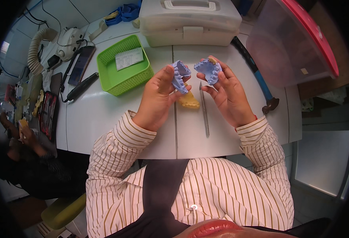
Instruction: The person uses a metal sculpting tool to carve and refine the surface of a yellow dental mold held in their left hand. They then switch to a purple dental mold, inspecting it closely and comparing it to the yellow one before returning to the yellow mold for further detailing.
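Above the table, my left hand (158, 93) is closed around a blue dental cast (179, 75), a curved row of teeth facing right. Close beside it, my right hand (232, 95) grips a second blue dental cast (209, 71) with a yellowish patch on its upper edge. The two casts are held apart with a small gap. On the white table below them lies a yellow dental cast (189, 101), partly hidden by my left fingers. A thin pointed metal tool (205, 113) lies just right of it, under my right fingertips; I cannot tell whether they touch it.
A green basket (107, 85) with a paper slip stands left, near a black handpiece (81, 88) and a phone (82, 65). Behind is a lidded plastic box (190, 25). Right lie a blue-and-black hammer (257, 73) and a red-rimmed bin (277, 47). Another person's hand (28, 133) works far left.
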Demonstrator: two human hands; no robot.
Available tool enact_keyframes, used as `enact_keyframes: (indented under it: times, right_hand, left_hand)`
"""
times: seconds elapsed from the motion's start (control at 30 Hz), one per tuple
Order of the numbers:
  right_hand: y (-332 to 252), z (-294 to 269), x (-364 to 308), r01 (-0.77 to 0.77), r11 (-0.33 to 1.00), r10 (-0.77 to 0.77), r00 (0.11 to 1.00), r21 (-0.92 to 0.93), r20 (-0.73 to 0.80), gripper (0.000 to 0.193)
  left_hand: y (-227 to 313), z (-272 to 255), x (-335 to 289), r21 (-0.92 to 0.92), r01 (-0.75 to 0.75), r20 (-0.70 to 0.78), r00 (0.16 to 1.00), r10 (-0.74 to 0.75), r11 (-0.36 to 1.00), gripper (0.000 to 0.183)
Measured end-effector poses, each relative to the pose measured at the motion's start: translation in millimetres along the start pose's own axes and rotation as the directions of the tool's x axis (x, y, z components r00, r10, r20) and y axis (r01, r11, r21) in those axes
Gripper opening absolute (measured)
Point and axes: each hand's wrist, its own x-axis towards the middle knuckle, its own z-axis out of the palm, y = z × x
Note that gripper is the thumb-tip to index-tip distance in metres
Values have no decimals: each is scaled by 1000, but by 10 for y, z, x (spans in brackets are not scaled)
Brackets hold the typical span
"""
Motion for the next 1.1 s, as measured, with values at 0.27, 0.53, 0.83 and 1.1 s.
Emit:
enact_keyframes:
  times: [0.27,0.53,0.83,1.1]
  right_hand:
    - [72,79,-23,185,972,-175,981,-142,78,57]
    - [69,101,-44,236,940,-206,968,-247,140,60]
    - [89,77,-41,259,921,-217,961,-291,170,62]
    - [104,48,-34,262,915,-217,961,-305,173,63]
  left_hand:
    - [-125,49,17,199,-252,5,967,256,947,60]
    - [-105,89,-6,248,-372,67,928,367,894,53]
    - [-116,80,-12,302,-389,99,921,378,870,55]
    - [-128,69,-7,318,-403,113,915,388,858,55]
